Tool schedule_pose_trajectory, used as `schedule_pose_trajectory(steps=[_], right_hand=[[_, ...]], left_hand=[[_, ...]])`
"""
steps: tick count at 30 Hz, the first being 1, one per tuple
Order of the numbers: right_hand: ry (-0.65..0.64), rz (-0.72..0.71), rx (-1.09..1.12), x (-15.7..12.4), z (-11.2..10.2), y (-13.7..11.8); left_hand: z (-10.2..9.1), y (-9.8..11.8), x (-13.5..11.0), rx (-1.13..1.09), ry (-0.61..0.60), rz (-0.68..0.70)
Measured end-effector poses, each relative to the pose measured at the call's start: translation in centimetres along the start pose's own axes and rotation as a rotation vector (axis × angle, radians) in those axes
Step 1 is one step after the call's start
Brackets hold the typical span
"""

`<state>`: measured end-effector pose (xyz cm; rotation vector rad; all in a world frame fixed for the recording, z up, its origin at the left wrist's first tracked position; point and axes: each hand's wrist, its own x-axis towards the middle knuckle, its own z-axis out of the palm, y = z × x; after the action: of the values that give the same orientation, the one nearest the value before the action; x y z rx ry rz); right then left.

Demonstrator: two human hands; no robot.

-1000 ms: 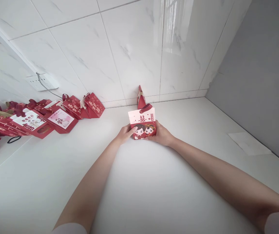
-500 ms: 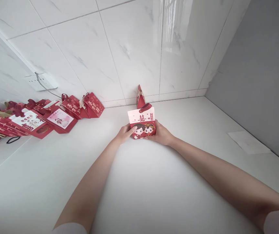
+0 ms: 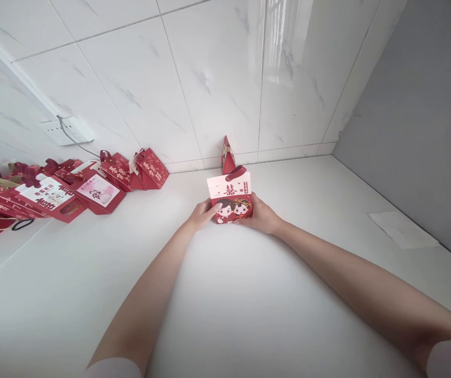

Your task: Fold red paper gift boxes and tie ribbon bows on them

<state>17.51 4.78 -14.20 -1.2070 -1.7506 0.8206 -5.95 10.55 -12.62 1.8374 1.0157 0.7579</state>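
A red and pink gift box (image 3: 231, 197) with a dark red ribbon handle (image 3: 236, 173) stands upright in the middle of the white table. Its front shows two cartoon heads below red lettering. My left hand (image 3: 202, 214) grips its left side, thumb over the front. On the opposite side my right hand (image 3: 262, 215) holds the lower right edge; most of its fingers are hidden by the box. Just behind, a narrow red triangular box (image 3: 227, 156) stands near the tiled wall.
Several red gift boxes (image 3: 101, 193) with ribbon handles are grouped along the wall at the left. A socket plate (image 3: 67, 130) with a grey cable is above them. A white sheet (image 3: 402, 230) lies at the right, near the grey panel (image 3: 414, 126).
The view has shifted very slightly, bringing more of a red item at the far left into sight. Both hands keep their hold on the gift box, which has not visibly moved.
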Motion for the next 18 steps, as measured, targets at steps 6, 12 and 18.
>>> schedule_pose_trajectory(steps=[6,12,18], right_hand=[[0.007,-0.009,0.015,-0.03,0.11,-0.07],[0.123,-0.003,0.126,-0.26,0.52,-0.47],[0.051,-0.048,0.012,-0.09,0.05,-0.82]], left_hand=[[-0.04,0.11,-0.07,0.02,-0.004,0.017],[-0.11,0.5,-0.01,0.011,0.097,0.055],[-0.01,0.77,-0.08,-0.021,0.119,0.026]])
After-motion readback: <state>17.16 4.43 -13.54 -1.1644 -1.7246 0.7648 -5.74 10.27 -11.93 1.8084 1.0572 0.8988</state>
